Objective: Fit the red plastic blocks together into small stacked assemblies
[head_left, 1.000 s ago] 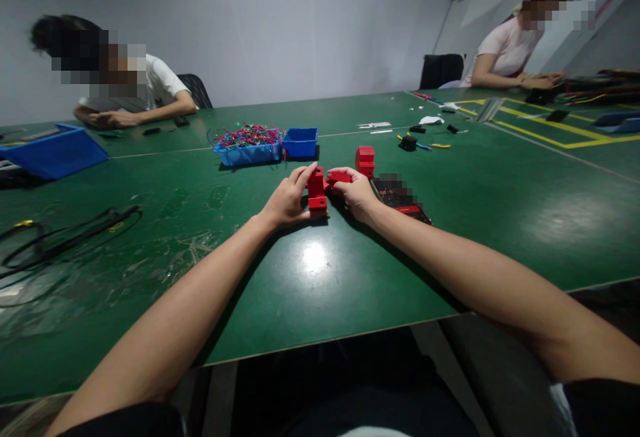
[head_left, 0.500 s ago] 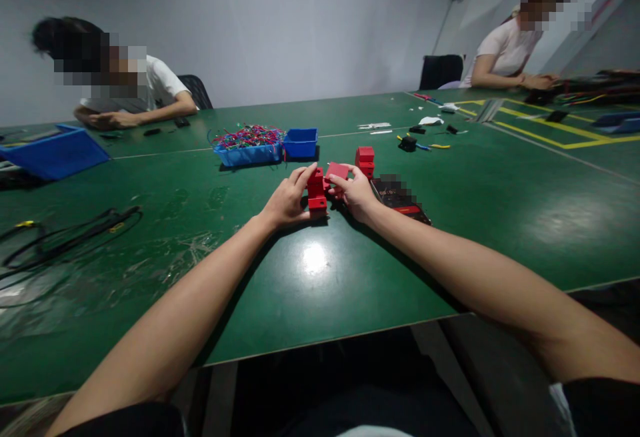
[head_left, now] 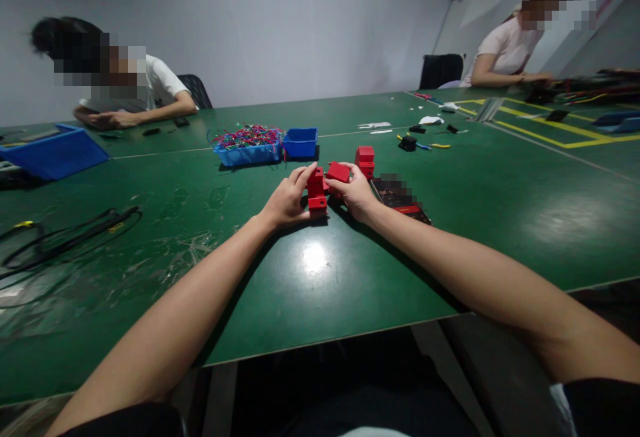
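My left hand [head_left: 289,198] is closed around the left side of an upright red block with a notched front [head_left: 317,197], which stands on the green table. Just to its right, my right hand [head_left: 357,191] grips a smaller red block [head_left: 339,171] between thumb and fingers, tilted and close beside the notched one. Whether the two red pieces touch I cannot tell. Behind my right hand stands another red block [head_left: 365,160]. A dark phone-like device [head_left: 395,195] with lit digits lies flat by my right wrist.
Beyond my hands are a blue bin full of coloured wires [head_left: 249,150] and a small blue bin [head_left: 301,143]. Black cables [head_left: 70,240] and clear plastic film [head_left: 165,257] lie at left. Pliers [head_left: 425,146] rest at the back right. Two people sit across the green table [head_left: 320,317].
My right hand has turned the small red block slightly, so its upper face is angled differently. My left hand and the notched block have stayed in place.
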Motion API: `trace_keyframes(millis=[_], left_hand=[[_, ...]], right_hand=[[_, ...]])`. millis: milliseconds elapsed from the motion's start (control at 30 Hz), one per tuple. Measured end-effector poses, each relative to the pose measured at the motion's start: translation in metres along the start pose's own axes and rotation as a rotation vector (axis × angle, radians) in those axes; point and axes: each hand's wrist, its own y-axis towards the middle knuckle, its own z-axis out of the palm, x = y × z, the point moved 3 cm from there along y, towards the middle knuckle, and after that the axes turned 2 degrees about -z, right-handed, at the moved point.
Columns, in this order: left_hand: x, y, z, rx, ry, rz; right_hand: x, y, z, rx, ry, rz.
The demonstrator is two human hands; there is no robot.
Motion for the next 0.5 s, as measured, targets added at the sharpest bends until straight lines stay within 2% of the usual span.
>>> trace_keyframes(millis=[333,500], left_hand=[[-0.0006,0.0002,0.0002,0.013,0.003,0.006],[-0.0001,-0.0002,0.0008,0.001,-0.006,0.005]], right_hand=[[-0.0004,0.0006,0.0003,-0.053,-0.013,0.022],[0.0019,-0.0009,0.0052,0.03,0.005,0.036]])
